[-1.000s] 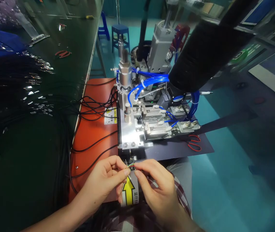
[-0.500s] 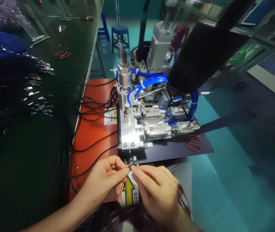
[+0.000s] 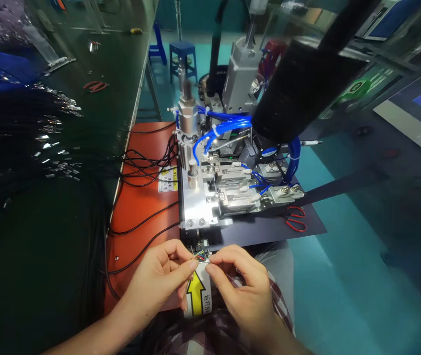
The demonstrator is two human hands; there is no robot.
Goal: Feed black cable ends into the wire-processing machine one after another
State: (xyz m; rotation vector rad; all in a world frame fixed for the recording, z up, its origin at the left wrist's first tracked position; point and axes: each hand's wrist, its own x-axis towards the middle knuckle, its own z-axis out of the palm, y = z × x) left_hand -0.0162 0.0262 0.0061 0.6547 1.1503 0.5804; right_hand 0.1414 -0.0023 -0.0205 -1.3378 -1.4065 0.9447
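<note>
Thumb and forefinger of my left hand (image 3: 166,273) are closed on a cable end, from which thin coloured wires (image 3: 200,256) fan out, green, red and white among them. My right hand (image 3: 245,283) is closed in a pinch at the right-hand tips of these wires; whether a wire end sits between its fingertips is too small to tell. Just below the fingers lies a white plate with a yellow arrow (image 3: 196,296). Directly beyond them stands a metal machine (image 3: 195,212) with cylinders and blue air hoses (image 3: 228,125); a small dark fixture (image 3: 205,244) protrudes from its near side.
Black cables (image 3: 147,165) run across the orange-red surface (image 3: 139,207) on the left. A dark bench (image 3: 114,64) carries a bundle of black cables with shiny ends (image 3: 58,133). Red-handled scissors (image 3: 296,219) lie right of the machine. A thick black tube (image 3: 287,93) hangs over it.
My right fingertips have shifted slightly right, away from my left fingers, and more of the coloured wires now shows between them. My left hand keeps its pinch almost unmoved.
</note>
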